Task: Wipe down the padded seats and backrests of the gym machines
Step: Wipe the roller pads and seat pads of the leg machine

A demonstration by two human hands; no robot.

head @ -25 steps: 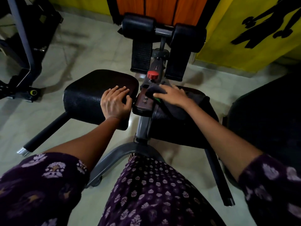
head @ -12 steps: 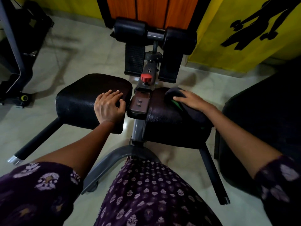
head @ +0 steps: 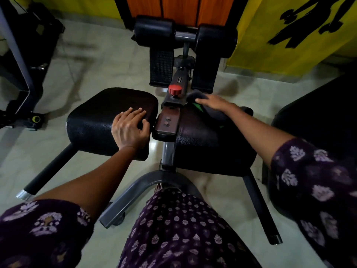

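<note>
Pale tiled floor [head: 81,60] runs under a gym machine that stands before a yellow wall [head: 270,41] with an orange panel [head: 173,6] behind it. Judging from this view alone, the wipe-down is under way on 1 of the machine's 2 black padded seats: the right hand [head: 215,103] lies flat on a dark cloth [head: 214,111] at the far inner corner of the right pad [head: 208,144], just beside the red knob [head: 175,89], its fingers extended and close together, pressing the cloth down rather than pinching it. A sliver of green shows at the cloth's edge. How much of this pad is already clean cannot be told, since no damp streak or dust line shows on the pebbled vinyl. The left hand [head: 129,129] rests on the near inner part of the left pad [head: 108,120], fingers spread and relaxed with the thumb hooked over the pad's edge, seemingly bracing. Whether the left pad, the 2 foam rollers [head: 153,31] at the far end, or the dark padded piece [head: 316,113] at the right have been wiped cannot be told; they probably still wait. Both pads look sound, grained and faintly glossy, with no tears visible.
</note>
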